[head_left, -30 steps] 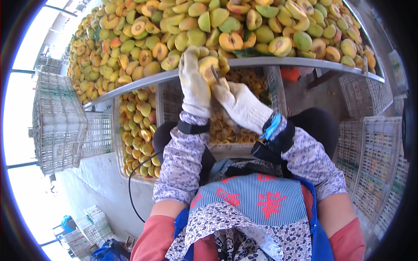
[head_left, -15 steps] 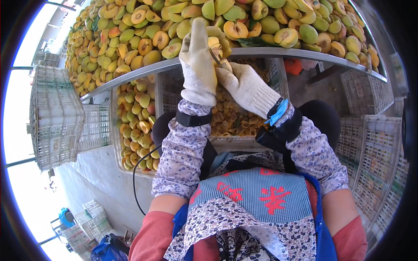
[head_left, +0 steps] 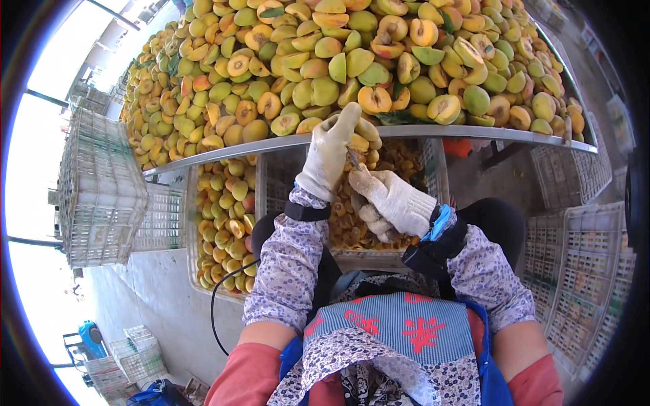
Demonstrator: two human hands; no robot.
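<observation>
My left hand (head_left: 330, 150), in a cream glove, is closed around yellow peach halves (head_left: 366, 137) just at the near edge of a heaped table. A small curved pitting knife (head_left: 353, 158) points up at that fruit; its handle is hidden in my right hand (head_left: 389, 196), which wears a knitted glove and has its fingers curled. Under both hands stands a crate of peach scraps (head_left: 353, 203), partly covered by my wrists. The pile of cut peaches (head_left: 298, 68), green to orange, some with stone hollows showing, fills the table beyond.
A metal rim (head_left: 460, 131) edges the table in front of me. To the left below it sits a crate of peach halves (head_left: 227, 227). Stacked plastic crates (head_left: 101, 186) rise at the left, and more crates (head_left: 575, 271) stand at the right. A black cord (head_left: 215, 311) hangs by my left arm.
Both hands have come down toward me, away from the pile. My right hand has parted slightly from the left, and the view has tilted up, showing more of the pile.
</observation>
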